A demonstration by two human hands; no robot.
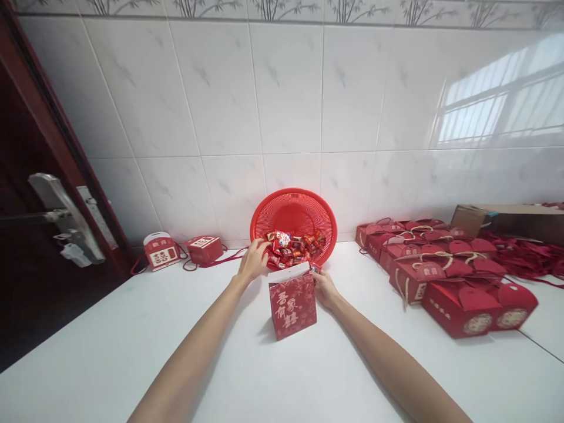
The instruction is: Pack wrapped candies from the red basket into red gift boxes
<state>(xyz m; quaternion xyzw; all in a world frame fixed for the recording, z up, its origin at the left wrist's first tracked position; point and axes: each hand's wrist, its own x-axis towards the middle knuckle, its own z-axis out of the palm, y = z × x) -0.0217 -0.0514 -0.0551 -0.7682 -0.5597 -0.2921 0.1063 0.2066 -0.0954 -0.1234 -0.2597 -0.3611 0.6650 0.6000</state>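
A red plastic colander [291,201] leans against the tiled wall, with red-wrapped candies [288,254] in its lower part. At the colander's left rim is my left hand [254,259], its fingers apart and reaching to the candies. A dark red gift box [293,308] with pale gold lettering stands upright in front of the colander, its white-lined flap [288,274] raised. My right hand [325,288] is closed beside the box's right upper edge, a small shiny wrapped candy [314,268] at its fingertips. The box partly hides those fingers.
Two small red boxes [205,250] with ribbons stand at the left by the wall. Several red boxes with twine handles [440,258] are grouped at the right. Behind them lie dark red ribbons [515,255] and a cardboard box [511,220]. A door [39,247] borders the table's left.
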